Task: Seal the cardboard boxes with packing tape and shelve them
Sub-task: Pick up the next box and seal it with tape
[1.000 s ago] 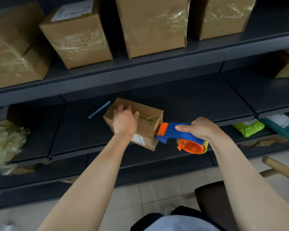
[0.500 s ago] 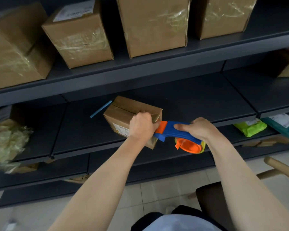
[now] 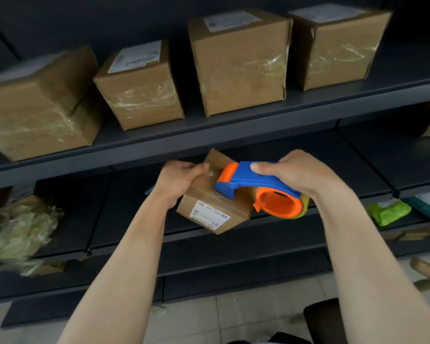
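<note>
The left hand is gripping the small cardboard box by its far edge, holding it tilted in front of the dark lower shelf, while the right hand is clasping the blue-and-orange tape dispenser against the box's top. Above both hands, a grey upper shelf is carrying four taped boxes. Crumpled plastic wrap is lying left of the left hand, a green packet right of the right hand, and pale floor tiles are showing below.

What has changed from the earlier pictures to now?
The left hand left the top of the small box, gripped its edge and lifted it off the middle shelf. The right hand still holds the tape dispenser against it. The upper-shelf boxes stayed.
</note>
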`<state>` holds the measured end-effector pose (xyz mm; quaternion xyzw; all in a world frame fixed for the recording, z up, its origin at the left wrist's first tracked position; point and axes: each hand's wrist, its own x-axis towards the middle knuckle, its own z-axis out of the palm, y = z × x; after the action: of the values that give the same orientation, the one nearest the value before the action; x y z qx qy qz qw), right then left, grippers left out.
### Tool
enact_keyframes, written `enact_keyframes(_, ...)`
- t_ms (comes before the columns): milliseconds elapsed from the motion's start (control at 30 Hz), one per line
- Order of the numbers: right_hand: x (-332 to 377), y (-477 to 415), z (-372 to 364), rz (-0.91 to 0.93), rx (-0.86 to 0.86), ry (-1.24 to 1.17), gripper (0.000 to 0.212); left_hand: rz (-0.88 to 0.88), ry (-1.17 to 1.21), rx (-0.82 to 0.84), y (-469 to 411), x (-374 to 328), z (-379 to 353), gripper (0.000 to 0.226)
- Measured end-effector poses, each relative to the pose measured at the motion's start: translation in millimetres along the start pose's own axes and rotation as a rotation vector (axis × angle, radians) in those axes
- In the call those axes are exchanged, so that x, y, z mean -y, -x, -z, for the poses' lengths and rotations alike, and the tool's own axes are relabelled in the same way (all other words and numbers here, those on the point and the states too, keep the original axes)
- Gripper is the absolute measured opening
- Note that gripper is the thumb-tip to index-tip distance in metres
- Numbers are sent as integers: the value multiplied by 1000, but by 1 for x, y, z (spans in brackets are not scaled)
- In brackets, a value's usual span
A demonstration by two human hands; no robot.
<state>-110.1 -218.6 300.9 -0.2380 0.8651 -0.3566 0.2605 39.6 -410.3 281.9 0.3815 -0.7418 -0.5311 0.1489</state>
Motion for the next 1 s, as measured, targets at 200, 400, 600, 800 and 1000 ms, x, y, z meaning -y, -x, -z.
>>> enact_keyframes(200, 39, -11, -30, 34, -27, 31, 57, 27, -73, -92, -24, 15, 12, 29)
enact_keyframes(400, 52, -14, -40, 20, -14, 68, 57, 55, 72, -279, -28, 35, 11, 36)
enact_keyframes(600, 70, -13, -59, 59, 38, 97, 53, 116, 165, -331, -27, 59, 33, 17)
enact_keyframes(800, 73, -17, -59, 59, 25, 129, 56, 154, 173, -318, -36, 61, 40, 27)
enact_keyframes(1000, 9, -18, 0, -29, 12, 96, 64, 154, 158, -307, -50, 58, 41, 23)
